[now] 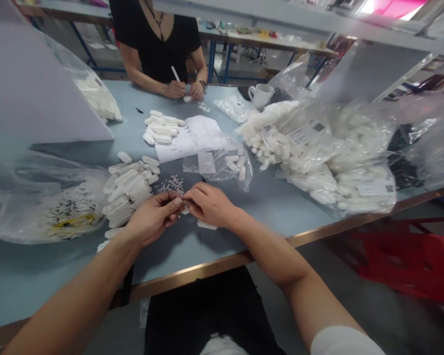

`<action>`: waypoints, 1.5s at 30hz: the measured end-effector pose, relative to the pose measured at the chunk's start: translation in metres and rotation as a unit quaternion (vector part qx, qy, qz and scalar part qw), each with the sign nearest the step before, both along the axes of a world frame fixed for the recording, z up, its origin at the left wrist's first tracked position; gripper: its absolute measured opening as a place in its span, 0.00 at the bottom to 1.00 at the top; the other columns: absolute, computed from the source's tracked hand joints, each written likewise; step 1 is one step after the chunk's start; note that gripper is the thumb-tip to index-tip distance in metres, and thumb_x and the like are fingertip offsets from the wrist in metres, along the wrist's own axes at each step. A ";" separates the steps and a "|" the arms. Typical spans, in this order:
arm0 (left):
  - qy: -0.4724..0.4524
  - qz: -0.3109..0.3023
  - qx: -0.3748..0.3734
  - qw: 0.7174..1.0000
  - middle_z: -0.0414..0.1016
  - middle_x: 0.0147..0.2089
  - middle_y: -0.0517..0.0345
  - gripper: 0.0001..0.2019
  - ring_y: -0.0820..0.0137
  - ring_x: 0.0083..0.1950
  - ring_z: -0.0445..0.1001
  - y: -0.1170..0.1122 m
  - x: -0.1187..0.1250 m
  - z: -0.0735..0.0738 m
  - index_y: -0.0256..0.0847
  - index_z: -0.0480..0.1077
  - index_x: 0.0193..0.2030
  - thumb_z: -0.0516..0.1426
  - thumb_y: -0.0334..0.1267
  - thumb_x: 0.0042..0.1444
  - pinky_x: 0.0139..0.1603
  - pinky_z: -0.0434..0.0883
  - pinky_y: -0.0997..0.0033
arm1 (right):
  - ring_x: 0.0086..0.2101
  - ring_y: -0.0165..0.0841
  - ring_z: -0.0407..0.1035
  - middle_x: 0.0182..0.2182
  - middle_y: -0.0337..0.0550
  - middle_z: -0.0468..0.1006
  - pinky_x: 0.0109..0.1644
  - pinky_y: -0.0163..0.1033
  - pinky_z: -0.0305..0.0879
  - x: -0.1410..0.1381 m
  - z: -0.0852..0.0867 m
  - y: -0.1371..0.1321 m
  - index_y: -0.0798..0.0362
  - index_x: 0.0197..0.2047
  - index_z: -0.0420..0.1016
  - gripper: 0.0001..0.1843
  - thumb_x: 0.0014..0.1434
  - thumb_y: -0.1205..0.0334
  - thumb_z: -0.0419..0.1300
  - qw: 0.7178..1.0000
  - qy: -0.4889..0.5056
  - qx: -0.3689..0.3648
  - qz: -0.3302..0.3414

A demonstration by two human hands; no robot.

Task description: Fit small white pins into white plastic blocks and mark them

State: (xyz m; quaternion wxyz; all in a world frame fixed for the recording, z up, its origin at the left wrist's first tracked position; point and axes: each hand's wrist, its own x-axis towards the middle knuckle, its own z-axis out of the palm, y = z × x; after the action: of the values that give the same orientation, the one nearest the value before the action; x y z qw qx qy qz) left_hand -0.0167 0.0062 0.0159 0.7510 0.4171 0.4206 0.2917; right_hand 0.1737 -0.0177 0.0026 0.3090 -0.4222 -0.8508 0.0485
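Observation:
My left hand and my right hand meet fingertip to fingertip above the blue-grey table. Both are closed in a pinch; whatever sits between the fingers is too small and hidden to name. Just beyond the fingertips lies a scatter of tiny pale parts. A heap of long white plastic pieces is left of my left hand. One more white piece rests on the table below my right hand, partly covered by it.
A clear bag of small black and white parts stands left. Bags of white pieces fill the right, beside a white mug. Paper and an open bag lie ahead. A co-worker sits opposite; a red stool stands right.

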 end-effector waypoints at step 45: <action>0.152 -0.054 0.149 0.976 0.55 0.20 0.68 0.12 0.76 0.21 0.52 -0.005 -0.008 0.000 0.41 0.71 0.35 0.58 0.49 0.55 0.22 0.49 0.74 | 0.32 0.30 0.69 0.31 0.38 0.77 0.38 0.35 0.64 0.026 -0.008 0.019 0.52 0.34 0.75 0.04 0.57 0.62 0.60 0.960 0.189 -0.205 -0.035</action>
State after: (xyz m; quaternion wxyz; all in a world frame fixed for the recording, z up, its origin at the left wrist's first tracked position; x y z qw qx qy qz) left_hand -0.0244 0.0012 0.0163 0.6222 0.5858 0.4587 0.2435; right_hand 0.1993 0.0009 -0.0054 0.3725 -0.4888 -0.7335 0.2903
